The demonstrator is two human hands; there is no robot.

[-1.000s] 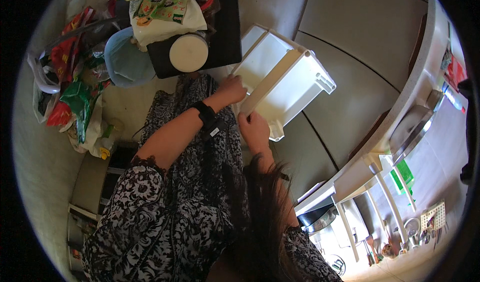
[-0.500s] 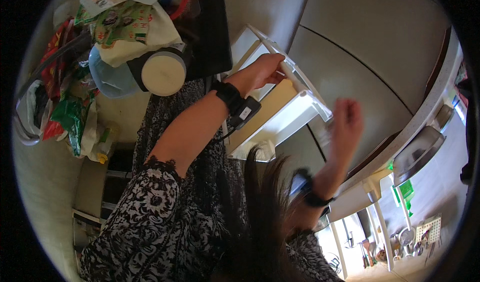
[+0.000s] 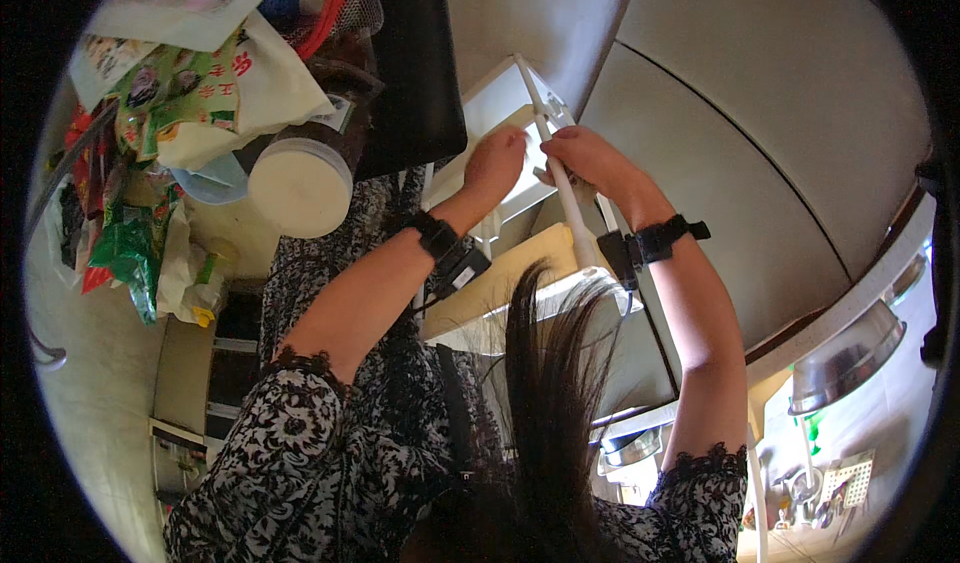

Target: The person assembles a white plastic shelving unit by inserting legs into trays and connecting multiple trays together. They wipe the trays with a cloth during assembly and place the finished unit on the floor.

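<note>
A white plastic shelf rack [image 3: 545,248] stands in front of me, with stacked tiers joined by white corner posts. My right hand [image 3: 597,161] is closed around a slim white post [image 3: 568,208], its thumb and fingers pinching the upper part. Beside it, at the rack's upper tier [image 3: 535,188], is my left hand [image 3: 495,166] with its fingers curled in. Anything inside those fingers is hidden. Part of the lower tier lies behind strands of hair [image 3: 545,353].
Packets [image 3: 200,88] and a jar with a white lid [image 3: 300,188] crowd the left, next to a black panel [image 3: 415,63]. Large pale panels [image 3: 740,113] rise behind the rack. A metal bowl [image 3: 848,361] and hanging utensils, including a perforated turner [image 3: 848,481], are at the right.
My right hand has come up and leftward from beside the rack onto its post. The left hand has shifted slightly left, off the post it was at. My view has shifted a little.
</note>
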